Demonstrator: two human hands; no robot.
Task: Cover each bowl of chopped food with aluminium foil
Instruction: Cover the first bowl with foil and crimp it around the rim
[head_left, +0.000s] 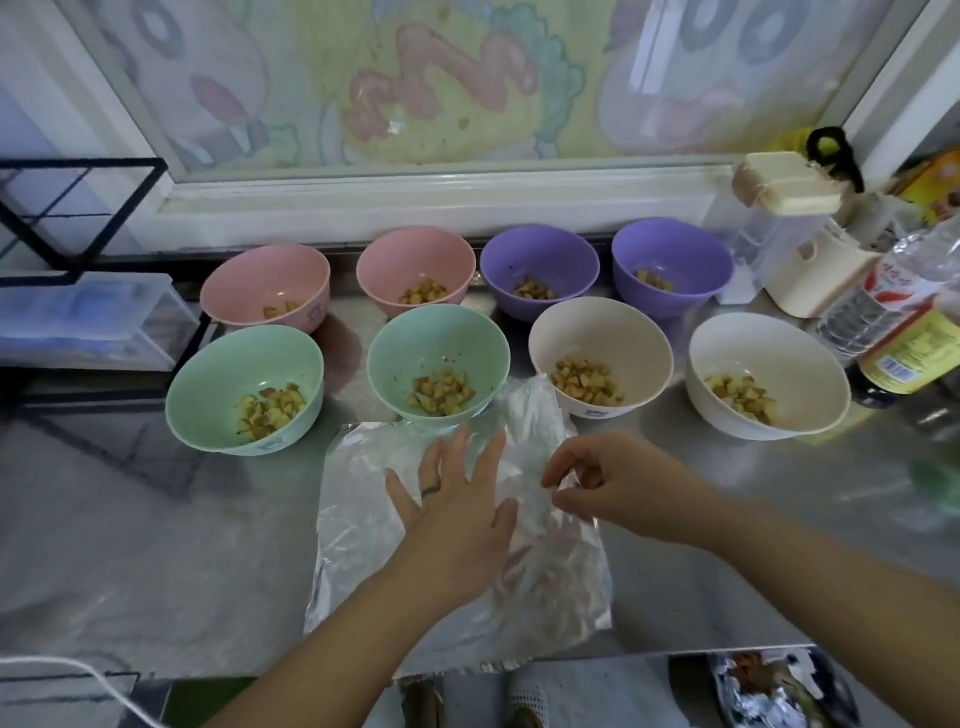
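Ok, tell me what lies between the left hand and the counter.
In the head view, the aluminium foil sheet lies flat on the steel counter under the open left hand. Nothing else shows between them.

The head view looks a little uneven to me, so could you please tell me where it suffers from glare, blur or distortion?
Head view: the foil sheet shows soft glare under the left hand; the steel counter reflects hazily; the window frame bows from wide-angle distortion; the bottles at the right edge are smeared; the bowls are fairly sharp.
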